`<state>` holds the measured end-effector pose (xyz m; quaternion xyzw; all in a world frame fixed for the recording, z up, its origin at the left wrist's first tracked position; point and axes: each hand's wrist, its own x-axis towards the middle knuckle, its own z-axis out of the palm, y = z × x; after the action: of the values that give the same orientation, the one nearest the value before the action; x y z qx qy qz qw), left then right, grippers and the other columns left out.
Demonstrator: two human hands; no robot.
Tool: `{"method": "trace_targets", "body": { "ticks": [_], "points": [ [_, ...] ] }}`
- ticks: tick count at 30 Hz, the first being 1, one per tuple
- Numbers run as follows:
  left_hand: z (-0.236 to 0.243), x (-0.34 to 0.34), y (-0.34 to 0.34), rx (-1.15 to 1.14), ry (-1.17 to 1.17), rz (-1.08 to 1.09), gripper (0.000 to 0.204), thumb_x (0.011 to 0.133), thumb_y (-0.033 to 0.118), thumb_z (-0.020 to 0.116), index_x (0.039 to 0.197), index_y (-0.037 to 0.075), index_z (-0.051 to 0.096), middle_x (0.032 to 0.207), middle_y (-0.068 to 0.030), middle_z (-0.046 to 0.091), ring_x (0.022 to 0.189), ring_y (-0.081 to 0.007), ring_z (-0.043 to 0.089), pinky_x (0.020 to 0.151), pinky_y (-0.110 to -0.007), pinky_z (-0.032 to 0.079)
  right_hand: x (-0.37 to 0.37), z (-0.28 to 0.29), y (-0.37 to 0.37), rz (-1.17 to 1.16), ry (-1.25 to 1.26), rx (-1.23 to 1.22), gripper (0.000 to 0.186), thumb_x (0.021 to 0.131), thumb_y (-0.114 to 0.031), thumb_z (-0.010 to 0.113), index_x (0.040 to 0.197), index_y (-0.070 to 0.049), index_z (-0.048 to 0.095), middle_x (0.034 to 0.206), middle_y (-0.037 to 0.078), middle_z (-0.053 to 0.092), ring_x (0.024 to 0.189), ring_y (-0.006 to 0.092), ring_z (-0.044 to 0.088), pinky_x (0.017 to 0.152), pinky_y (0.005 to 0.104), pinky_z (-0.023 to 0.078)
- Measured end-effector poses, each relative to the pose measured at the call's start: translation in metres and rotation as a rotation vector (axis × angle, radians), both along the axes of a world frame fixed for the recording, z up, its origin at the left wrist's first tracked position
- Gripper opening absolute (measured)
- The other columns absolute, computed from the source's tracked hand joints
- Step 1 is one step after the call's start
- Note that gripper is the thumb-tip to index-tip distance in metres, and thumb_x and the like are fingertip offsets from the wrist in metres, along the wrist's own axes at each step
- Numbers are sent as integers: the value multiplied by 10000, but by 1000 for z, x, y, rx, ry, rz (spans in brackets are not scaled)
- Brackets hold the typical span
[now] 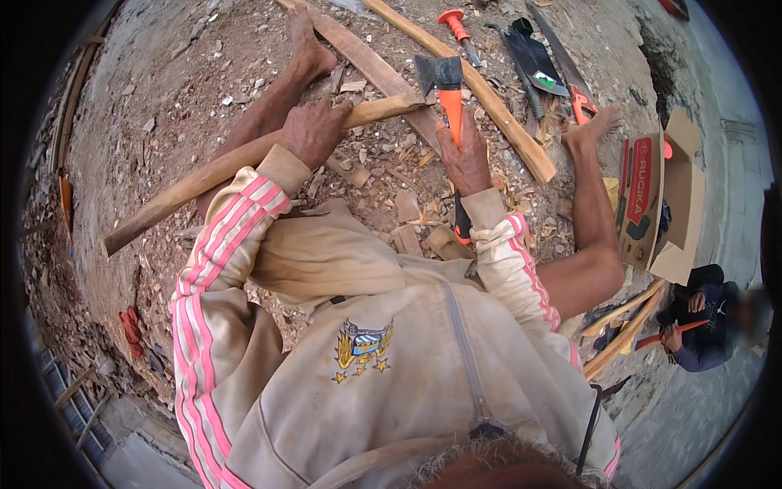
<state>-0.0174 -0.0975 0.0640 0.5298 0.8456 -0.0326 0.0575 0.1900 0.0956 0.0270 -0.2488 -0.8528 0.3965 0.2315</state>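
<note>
Centrally, a rounded wooden pole (204, 177) slants over the person's left leg, its long axis running from near left to far right, with the right-hand end pointing at a hatchet (450, 110). Whether the two touch is unclear. Of the hands, the left hand (316, 134) is wrapped around the pole toward that end; the right hand (466, 159) grips the hatchet's orange-and-black handle, which runs near to far, head at the far end, cutting edge facing left. Beyond lies a flat plank (366, 61), then a long timber (489, 98) to its right. Farther right, an orange-handled saw (582, 106) rests on the chip-strewn ground (183, 90). Rightmost are an open cardboard box (684, 191) and, nearer, a co-worker (709, 330).
</note>
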Motion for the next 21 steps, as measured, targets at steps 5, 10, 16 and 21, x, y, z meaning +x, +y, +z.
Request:
{"method": "trace_targets", "body": {
  "ticks": [5, 10, 16, 21],
  "points": [
    [7, 15, -4, 369, 66, -65, 417, 858, 273, 737, 1222, 97, 635, 1023, -149, 650, 953, -305, 657, 763, -433, 565, -9, -19, -3, -15, -202, -116, 366, 988, -250, 584, 1268, -45, 467, 900, 304, 648, 838, 512, 650, 691, 555, 493],
    [-30, 75, -34, 658, -1523, 1060, 443, 918, 371, 745, 1252, 93, 657, 1152, -41, 629, 1169, -207, 577, 955, -399, 512, -4, -35, 0, -21, -89, -121, 398, 983, -238, 581, 1325, -68, 470, 880, 252, 656, 760, 479, 657, 659, 521, 508],
    [-41, 23, -18, 1794, -1473, 945, 512, 915, 325, 772, 1285, 47, 554, 1074, -108, 698, 986, -214, 671, 917, -419, 540, -2, -38, 11, -33, -167, -377, 357, 969, -239, 563, 1246, -36, 466, 942, 319, 630, 888, 520, 636, 751, 551, 482],
    [-7, -11, 46, 1770, -1181, 364, 246, 925, 229, 752, 1001, 46, 604, 869, -126, 696, 812, -248, 702, 765, -396, 593, -2, -20, 19, 16, -90, -73, 312, 962, -208, 568, 1197, -29, 469, 894, 314, 617, 845, 519, 625, 724, 565, 464]
  ]
}}
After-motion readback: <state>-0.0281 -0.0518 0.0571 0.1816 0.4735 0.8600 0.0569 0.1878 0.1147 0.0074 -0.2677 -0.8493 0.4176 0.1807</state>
